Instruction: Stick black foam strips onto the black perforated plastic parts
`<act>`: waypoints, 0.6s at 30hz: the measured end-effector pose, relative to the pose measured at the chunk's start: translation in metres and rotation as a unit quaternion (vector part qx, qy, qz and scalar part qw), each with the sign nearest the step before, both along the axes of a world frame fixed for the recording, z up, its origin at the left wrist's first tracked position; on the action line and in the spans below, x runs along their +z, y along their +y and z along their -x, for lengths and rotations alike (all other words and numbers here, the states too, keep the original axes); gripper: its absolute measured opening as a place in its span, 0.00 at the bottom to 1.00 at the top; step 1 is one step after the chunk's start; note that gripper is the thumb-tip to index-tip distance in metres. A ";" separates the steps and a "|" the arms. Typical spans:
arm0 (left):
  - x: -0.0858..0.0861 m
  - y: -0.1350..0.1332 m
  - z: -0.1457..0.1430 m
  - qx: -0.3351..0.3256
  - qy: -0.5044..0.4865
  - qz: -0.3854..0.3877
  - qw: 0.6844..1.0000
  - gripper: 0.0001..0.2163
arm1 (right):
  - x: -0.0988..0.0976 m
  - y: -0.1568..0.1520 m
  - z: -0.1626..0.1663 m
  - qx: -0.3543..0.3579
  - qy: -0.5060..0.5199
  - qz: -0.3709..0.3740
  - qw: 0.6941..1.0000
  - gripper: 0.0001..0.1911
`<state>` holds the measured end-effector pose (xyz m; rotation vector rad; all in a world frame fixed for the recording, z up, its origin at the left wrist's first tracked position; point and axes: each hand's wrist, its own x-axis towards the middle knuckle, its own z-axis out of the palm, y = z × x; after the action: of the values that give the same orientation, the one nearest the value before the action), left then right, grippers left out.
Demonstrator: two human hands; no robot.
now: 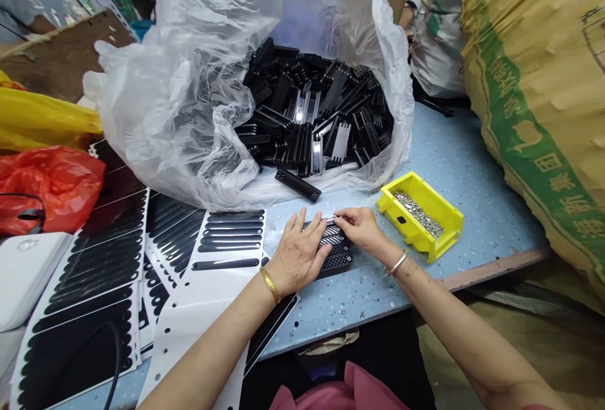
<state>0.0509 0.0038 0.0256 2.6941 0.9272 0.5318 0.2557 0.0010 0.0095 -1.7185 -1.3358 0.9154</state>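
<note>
My left hand [300,252] lies flat with its fingers spread over a row of black textured plastic pieces [338,252] on the table in front of me. My right hand [362,227] is closed in a pinch at the far right end of the row. A thin pale, shiny strip shows by its fingertips, too small to name. Part of the row is hidden under my left hand. Right of my right hand stands a yellow bin [439,199] holding many small metal parts [418,211].
A clear plastic bag [189,145] full of black pieces [293,133] stands behind, with one loose black piece [297,184] at its mouth. Sheets of black strip stickers [229,240] cover the left. A large tan sack [543,95] leans at right; a red bag [51,186] lies far left.
</note>
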 end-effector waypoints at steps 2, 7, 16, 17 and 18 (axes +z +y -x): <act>-0.002 0.002 -0.003 -0.001 0.000 0.010 1.000 0.23 | -0.002 0.001 0.000 0.000 -0.007 -0.007 1.000 0.08; -0.006 0.006 -0.004 0.006 -0.017 0.042 0.999 0.20 | 0.000 0.001 0.001 0.020 0.010 0.009 1.000 0.10; 0.031 0.044 0.066 0.259 -0.329 0.125 0.899 0.18 | 0.033 -0.008 -0.008 -0.061 -0.075 -0.047 0.994 0.12; 0.037 0.047 0.081 0.299 -0.362 0.118 0.875 0.18 | 0.039 -0.009 -0.004 -0.052 -0.092 -0.062 0.992 0.12; 0.042 0.047 0.097 0.336 -0.382 0.106 0.854 0.17 | 0.044 -0.011 0.003 -0.036 -0.103 -0.072 0.991 0.11</act>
<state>-0.0457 0.0511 0.0677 1.6217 1.4987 1.3951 0.2530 -0.0103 0.0538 -1.7732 -1.4254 0.5993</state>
